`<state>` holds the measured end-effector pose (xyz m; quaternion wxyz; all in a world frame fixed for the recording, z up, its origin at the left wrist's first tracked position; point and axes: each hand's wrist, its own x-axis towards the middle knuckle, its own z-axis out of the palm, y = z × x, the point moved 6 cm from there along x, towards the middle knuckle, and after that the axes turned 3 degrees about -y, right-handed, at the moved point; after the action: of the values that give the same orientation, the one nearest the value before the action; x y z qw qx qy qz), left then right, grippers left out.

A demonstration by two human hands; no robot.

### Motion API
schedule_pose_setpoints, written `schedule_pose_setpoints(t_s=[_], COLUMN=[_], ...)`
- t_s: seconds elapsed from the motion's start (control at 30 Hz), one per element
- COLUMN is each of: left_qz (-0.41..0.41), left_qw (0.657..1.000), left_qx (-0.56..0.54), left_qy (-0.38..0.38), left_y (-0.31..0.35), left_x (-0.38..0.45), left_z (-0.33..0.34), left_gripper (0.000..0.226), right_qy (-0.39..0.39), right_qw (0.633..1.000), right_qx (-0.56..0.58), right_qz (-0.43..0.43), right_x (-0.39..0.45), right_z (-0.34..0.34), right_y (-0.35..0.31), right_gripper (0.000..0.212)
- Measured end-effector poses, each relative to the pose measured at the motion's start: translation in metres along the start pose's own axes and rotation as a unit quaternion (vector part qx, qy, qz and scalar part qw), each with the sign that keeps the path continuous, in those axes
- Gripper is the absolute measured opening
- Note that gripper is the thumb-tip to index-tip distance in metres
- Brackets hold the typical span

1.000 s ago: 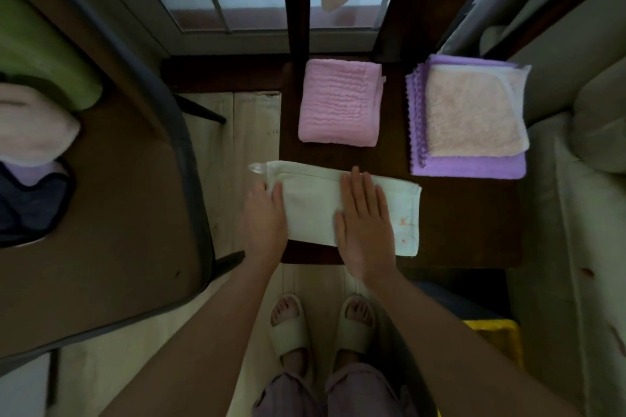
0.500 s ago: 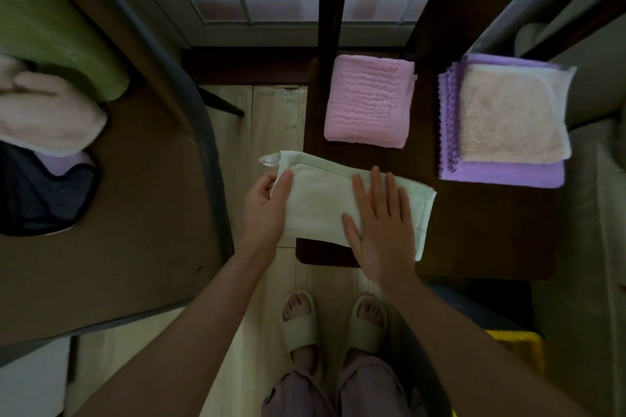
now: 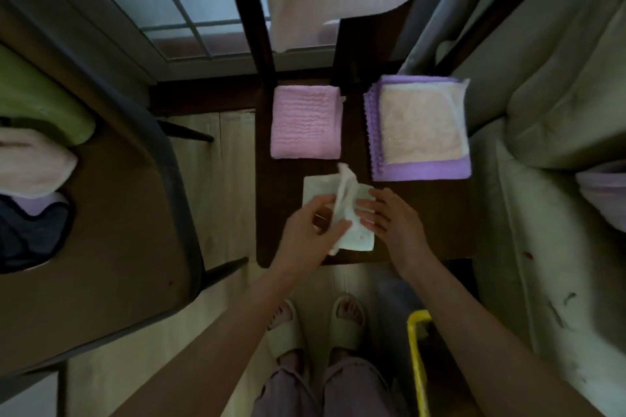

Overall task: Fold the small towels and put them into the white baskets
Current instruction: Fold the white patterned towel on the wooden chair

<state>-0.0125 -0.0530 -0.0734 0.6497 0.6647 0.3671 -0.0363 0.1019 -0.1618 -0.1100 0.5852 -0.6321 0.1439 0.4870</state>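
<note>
Now mid-fold: white towel point(image 3: 352, 234) on dark tabletop point(image 3: 423, 213), near front edge, below pink towel point(image 3: 305, 122) and purple-cream stack point(image 3: 420, 129). Left hand point(image 3: 305, 230) pinching lifted flap, probably to carry it across; right hand point(image 3: 393, 217) with straight fingers point(image 3: 366, 211) pressing lower layer, likely against sliding. No white baskets seen

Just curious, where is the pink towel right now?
The pink towel lies folded on the dark table, left of the purple towel stack.
</note>
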Motion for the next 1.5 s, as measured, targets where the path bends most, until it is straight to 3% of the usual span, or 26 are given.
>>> schedule_pose_setpoints(t_s=[0.13, 0.2, 0.3, 0.37, 0.43, 0.53, 0.63, 0.8, 0.9, 0.97, 1.03, 1.1, 1.27, 1.33, 1.4, 1.5], left_qz=[-0.019, 0.01, 0.096, 0.118, 0.118, 0.143, 0.094, 0.055, 0.057, 0.069, 0.081, 0.095, 0.098, 0.109, 0.134, 0.142], left_qw=[0.996, 0.99, 0.952, 0.936, 0.931, 0.927, 0.947, 0.94, 0.934, 0.926, 0.924, 0.923, 0.932, 0.919, 0.898, 0.895], left_qx=[0.075, 0.139, 0.242, 0.275, 0.307, 0.343, 0.307, 0.334, 0.352, 0.37, 0.374, 0.373, 0.333, 0.357, 0.398, 0.415], left_qy=[-0.052, 0.008, 0.162, 0.187, 0.157, 0.05, -0.035, -0.043, -0.015, -0.001, 0.003, -0.003, -0.102, -0.128, -0.127, -0.079], left_y=[-0.009, -0.013, -0.005, -0.003, -0.003, -0.008, -0.018, -0.029, -0.027, -0.025, -0.025, -0.025, -0.032, -0.031, -0.027, -0.02], left_x=[0.01, 0.013, 0.02, 0.034, 0.051, 0.068, 0.077, 0.079, 0.079, 0.08, 0.08, 0.08, 0.082, 0.08, 0.081, 0.088], left_z=[0.027, 0.02, -0.004, -0.017, -0.025, -0.023, -0.022, -0.019, -0.014, -0.013, -0.013, -0.014, -0.017, -0.02, -0.02, -0.019], left_gripper=[0.033, 0.027, 0.031, 0.037, 0.037, 0.033, 0.028, 0.014, 0.014, 0.016, 0.017, 0.017, 0.016, 0.016, 0.01, 0.008], right_qy=[0.005, 0.014, 0.043, 0.065, 0.08, 0.089, 0.088, 0.103, 0.181, 0.235, 0.177, 0.07, -0.012, -0.036, -0.043, -0.012], right_qw=[0.997, 0.989, 0.973, 0.958, 0.95, 0.945, 0.943, 0.931, 0.882, 0.785, 0.674, 0.614, 0.612, 0.609, 0.623, 0.636], right_qx=[-0.07, -0.145, -0.219, -0.268, -0.292, -0.299, -0.3, -0.322, -0.388, -0.486, -0.589, -0.659, -0.7, -0.706, -0.693, -0.689], right_qz=[0.027, -0.003, -0.049, -0.075, -0.083, -0.097, -0.112, -0.139, -0.196, -0.303, -0.409, -0.428, -0.366, -0.36, -0.359, -0.347], right_x=[0.003, 0.008, 0.016, 0.02, 0.023, 0.022, 0.018, 0.015, 0.007, -0.006, -0.01, 0.0, 0.026, 0.031, 0.033, 0.032], right_z=[-0.007, -0.006, 0.0, 0.001, -0.001, -0.007, -0.017, -0.022, -0.021, -0.014, 0.005, 0.017, 0.008, 0.007, 0.01, 0.014], right_y=[0.006, 0.005, 0.001, 0.0, 0.002, 0.007, 0.012, 0.014, 0.005, -0.007, -0.006, 0.006, 0.019, 0.022, 0.025, 0.031], right_gripper=[0.035, 0.03, 0.022, 0.014, 0.008, 0.01, 0.013, 0.011, 0.022, 0.032, 0.039, 0.045, 0.048, 0.05, 0.051, 0.053])
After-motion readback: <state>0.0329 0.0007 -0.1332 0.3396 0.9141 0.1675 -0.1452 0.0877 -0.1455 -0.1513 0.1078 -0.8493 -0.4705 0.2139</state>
